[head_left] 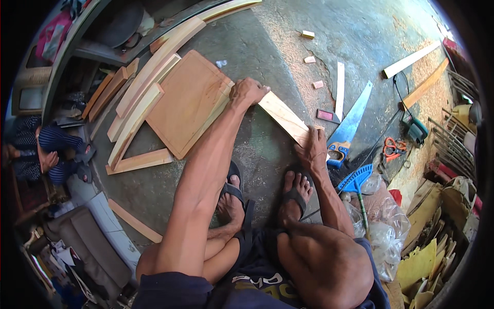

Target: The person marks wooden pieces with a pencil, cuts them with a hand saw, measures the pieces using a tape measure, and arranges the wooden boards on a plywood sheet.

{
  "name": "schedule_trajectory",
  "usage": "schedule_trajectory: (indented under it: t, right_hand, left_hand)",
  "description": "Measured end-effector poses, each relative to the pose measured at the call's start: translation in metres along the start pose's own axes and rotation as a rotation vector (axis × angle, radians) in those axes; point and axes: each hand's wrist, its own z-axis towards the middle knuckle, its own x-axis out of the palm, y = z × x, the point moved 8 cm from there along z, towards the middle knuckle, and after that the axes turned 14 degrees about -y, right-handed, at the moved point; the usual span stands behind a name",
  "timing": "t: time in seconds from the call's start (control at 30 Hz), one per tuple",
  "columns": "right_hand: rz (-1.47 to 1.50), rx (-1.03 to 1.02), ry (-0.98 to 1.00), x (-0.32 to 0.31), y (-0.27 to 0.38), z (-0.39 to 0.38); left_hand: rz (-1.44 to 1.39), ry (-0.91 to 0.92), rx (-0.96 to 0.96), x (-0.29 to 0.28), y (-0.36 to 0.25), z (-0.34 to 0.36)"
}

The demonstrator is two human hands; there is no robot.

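Plank [284, 118], grasped near both ends by hands [248, 92] [312, 149], slants lengthwise from far left to near right.

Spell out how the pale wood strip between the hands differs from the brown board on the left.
Shape: the wood strip is narrow, while the brown board is a broad panel with rounded corners.
Colour: the wood strip is pale; the brown board is darker and redder.
Place: the wood strip spans from left grip to right grip; the brown board lies farther left.
Both look wooden.
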Motion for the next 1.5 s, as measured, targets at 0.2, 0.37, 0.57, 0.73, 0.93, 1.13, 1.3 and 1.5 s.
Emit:
schedule_trajectory:
  t: [0.2, 0.37, 0.57, 0.73, 0.93, 1.13, 1.3, 1.5]
  right_hand:
    - [0.022, -0.017, -0.038, 0.001, -0.001, -0.002]
    - [0.051, -0.041, -0.049, -0.004, -0.005, 0.001]
    - [0.053, -0.058, -0.012, -0.009, 0.003, 0.004]
    - [0.061, -0.094, 0.021, -0.011, 0.005, 0.014]
    - [0.006, -0.209, 0.246, -0.019, 0.0, 0.036]
    - [-0.085, -0.298, 0.308, -0.003, 0.039, 0.041]
    - [-0.103, -0.329, 0.298, 0.021, 0.068, 0.037]
    - [-0.144, -0.301, 0.353, 0.041, 0.101, 0.049]
  left_hand:
    - [-0.078, 0.012, -0.019, 0.001, 0.005, -0.004]
    - [-0.067, 0.047, -0.006, 0.004, 0.006, 0.0]
    - [-0.127, 0.07, -0.061, 0.005, 0.015, -0.009]
    - [-0.074, 0.056, -0.088, 0.007, 0.038, -0.021]
    - [-0.154, 0.21, -0.18, 0.015, 0.057, -0.064]
    - [-0.488, 0.206, -0.3, 0.041, 0.119, -0.077]
    - [-0.64, -0.01, -0.151, 0.043, 0.113, -0.112]
    - [-1.075, -0.203, -0.453, 0.05, 0.087, -0.145]
